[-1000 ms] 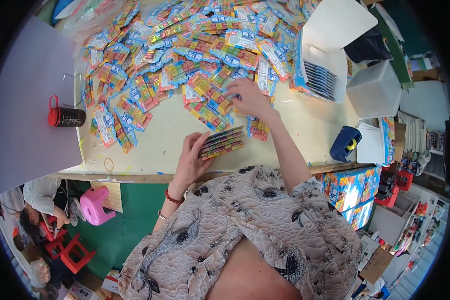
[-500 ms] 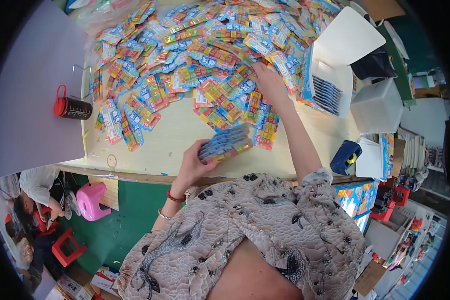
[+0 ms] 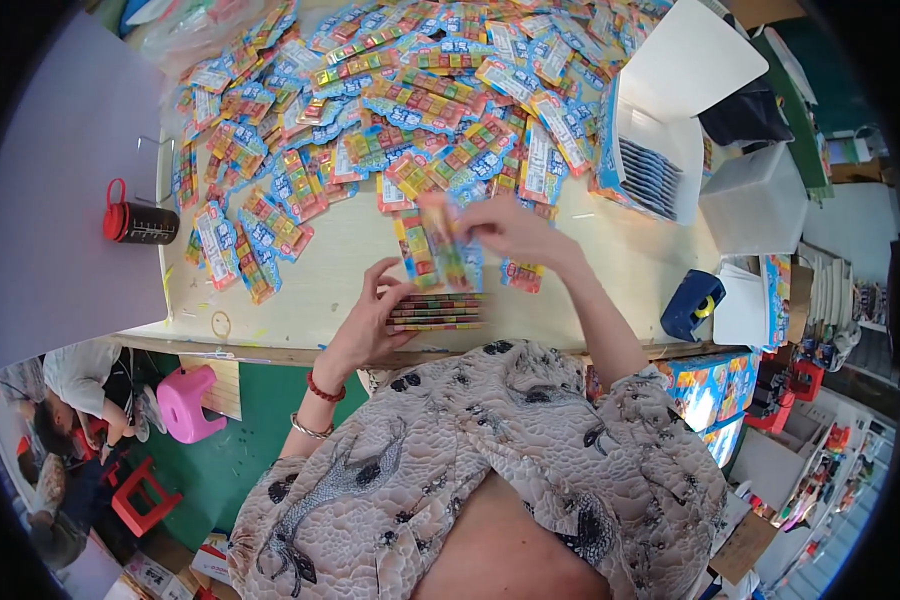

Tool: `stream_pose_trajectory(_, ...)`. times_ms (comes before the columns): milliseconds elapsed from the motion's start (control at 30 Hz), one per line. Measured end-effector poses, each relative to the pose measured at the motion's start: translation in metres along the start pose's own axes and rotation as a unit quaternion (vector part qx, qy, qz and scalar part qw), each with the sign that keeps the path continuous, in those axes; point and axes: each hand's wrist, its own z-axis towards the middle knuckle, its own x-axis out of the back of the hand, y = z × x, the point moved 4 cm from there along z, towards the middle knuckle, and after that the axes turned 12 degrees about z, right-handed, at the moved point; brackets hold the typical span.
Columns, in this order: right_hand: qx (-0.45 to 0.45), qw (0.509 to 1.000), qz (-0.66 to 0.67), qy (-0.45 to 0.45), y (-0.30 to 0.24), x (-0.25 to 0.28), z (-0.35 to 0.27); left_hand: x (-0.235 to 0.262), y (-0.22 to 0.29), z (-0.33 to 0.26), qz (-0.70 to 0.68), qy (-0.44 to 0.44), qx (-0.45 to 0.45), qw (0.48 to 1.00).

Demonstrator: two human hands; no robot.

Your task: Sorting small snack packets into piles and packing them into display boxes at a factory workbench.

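Note:
My left hand (image 3: 372,315) grips a stack of blister packs (image 3: 438,312) near the table's front edge, their coloured edges turned toward me. Pinched in my right hand (image 3: 518,236) is a single blister pack (image 3: 442,240), smeared by motion, just above the stack. Beyond both hands spreads a big loose pile of the same blister packs (image 3: 410,105), blue cards with rows of red, yellow and green pieces. Some lie face down with their white backs up. To the right of the pile, an open white-lidded box (image 3: 682,185) contains a row of packs standing on edge (image 3: 650,180).
A dark bottle with a red lid (image 3: 142,222) stands at the left of the pale table (image 3: 330,270). At the right are a blue tape dispenser (image 3: 692,305), white cards (image 3: 740,308) and a translucent bin (image 3: 755,200). A pink stool (image 3: 188,402) and another person (image 3: 85,395) are at lower left.
My right hand has come back from the pile toward my left hand, bringing one blister pack. The stack in my left hand has turned and sits slightly lower and nearer me.

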Motion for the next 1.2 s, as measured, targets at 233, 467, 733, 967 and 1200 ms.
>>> stream_pose_trajectory(233,-0.068,0.984,-0.028,-0.161,-0.013,-0.059,0.050,0.002,0.011,-0.003,-0.051,0.146,-0.003,0.988)
stream_pose_trajectory(467,-0.076,0.926,-0.107,-0.354,-0.004,-0.077,0.040,-0.020,0.005,-0.019,-0.148,0.155,0.023,0.976)
stream_pose_trajectory(733,0.159,0.978,-0.121,-0.063,0.026,-0.058,0.024,-0.007,0.024,-0.016,0.086,0.092,0.018,0.992)
stream_pose_trajectory(967,0.025,0.967,-0.194,-0.163,0.036,-0.027,0.008,-0.011,0.013,-0.022,0.045,0.095,-0.031,0.994)
stream_pose_trajectory(1200,-0.212,0.876,-0.337,0.271,0.014,0.075,0.026,0.014,0.001,0.016,0.032,0.087,-0.044,0.995)
